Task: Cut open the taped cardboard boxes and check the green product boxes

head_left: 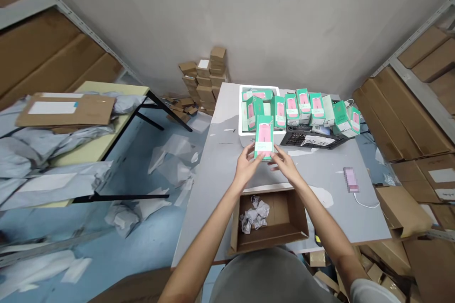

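Observation:
A small green and pink product box (264, 135) is held up in front of me. My left hand (245, 166) grips its lower left corner, with the thumb on the front. My right hand (285, 164) holds the lower right corner, its fingers curled by the edge and partly hidden. Behind it, a white bin (245, 138) contains several similar boxes. More of these boxes stand in and about a black plastic crate (295, 139) to its right. Below my hands lies an open cardboard carton (284, 213) with crumpled paper (256, 215) inside.
The grey table (209, 184) carries a phone-like device (351, 180) with a white cable at the right. A yellow table (124, 139) with grey parcels stands on the left. Cardboard boxes (205, 80) are stacked by the wall, and shelves of cartons (387, 113) line the right.

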`<state>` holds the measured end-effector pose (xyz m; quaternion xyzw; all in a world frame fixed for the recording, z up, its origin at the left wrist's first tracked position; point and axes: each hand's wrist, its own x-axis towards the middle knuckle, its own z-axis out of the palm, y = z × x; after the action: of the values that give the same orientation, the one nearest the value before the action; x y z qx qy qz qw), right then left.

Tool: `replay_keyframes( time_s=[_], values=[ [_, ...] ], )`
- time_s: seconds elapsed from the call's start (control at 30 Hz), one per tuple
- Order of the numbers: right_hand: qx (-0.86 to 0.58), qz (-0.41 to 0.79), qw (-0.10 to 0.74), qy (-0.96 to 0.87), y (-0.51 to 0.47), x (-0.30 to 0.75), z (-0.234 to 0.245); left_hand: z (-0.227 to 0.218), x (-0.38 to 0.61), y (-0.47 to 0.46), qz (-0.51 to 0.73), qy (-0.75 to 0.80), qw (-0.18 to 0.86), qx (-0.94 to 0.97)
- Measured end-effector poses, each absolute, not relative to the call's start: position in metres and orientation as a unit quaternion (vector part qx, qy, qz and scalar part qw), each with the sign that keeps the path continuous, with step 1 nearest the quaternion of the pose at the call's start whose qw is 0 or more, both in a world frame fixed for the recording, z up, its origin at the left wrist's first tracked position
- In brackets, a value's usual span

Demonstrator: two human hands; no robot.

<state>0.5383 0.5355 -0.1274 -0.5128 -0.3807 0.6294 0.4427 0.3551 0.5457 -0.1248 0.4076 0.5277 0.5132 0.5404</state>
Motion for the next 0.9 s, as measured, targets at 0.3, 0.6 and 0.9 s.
replay_keyframes(
  time_s=[0.3,0.6,0.9],
  values=[
    [-0.530,0.599,0.518,-0.302,0.695,0.522,-0.152,-0.130,0.382,0.695,0.506,0.547,0.483,0.460],
    [-0.544,0.593,0.507,-0.310,0.649,0.555,-0.190,-0.175,0.343,0.632,0.408,0.611,0.459,0.500],
    [-0.629,0.532,0.515,-0.236,0.445,0.687,-0.233,-0.202,0.204,0.433,0.407,0.756,0.388,0.334]
  ],
)
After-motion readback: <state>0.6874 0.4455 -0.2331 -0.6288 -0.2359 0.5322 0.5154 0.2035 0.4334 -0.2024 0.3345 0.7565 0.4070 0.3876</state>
